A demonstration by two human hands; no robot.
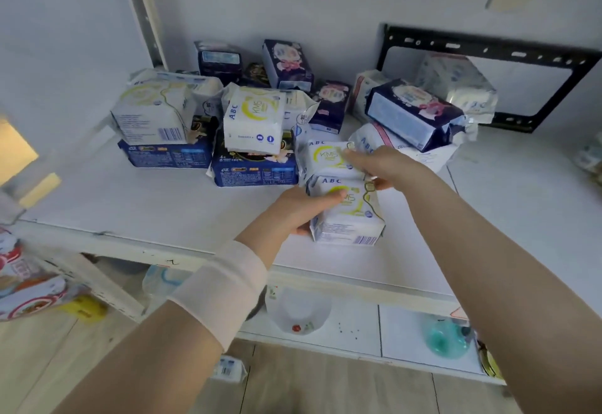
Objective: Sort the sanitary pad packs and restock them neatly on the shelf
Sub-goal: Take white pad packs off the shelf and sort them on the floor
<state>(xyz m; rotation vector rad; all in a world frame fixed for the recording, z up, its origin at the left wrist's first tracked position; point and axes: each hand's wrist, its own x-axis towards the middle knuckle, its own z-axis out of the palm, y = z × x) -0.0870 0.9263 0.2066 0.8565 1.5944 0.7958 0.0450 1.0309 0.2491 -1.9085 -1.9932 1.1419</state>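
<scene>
Near the front of the white shelf (136, 198) stands a white ABC pad pack (348, 215) with a yellow ring. My left hand (299, 208) grips its left side, thumb on top. A second white ABC pack (325, 157) lies just behind it, and my right hand (381, 166) holds that one with the fingers over its top right corner. Farther back, white ABC packs (252, 117) (153, 107) rest on dark blue packs (254, 169) (166, 154). Navy floral packs (288, 63) (413, 113) lie at the back and right.
A black metal bracket (488, 45) leans on the wall at the back right. A lower shelf (400, 332) holds a clear cup (298, 312) and a teal plastic item (446, 335). Colourful packets (29, 283) hang at the left edge. A small pack (228, 369) lies on the wooden floor.
</scene>
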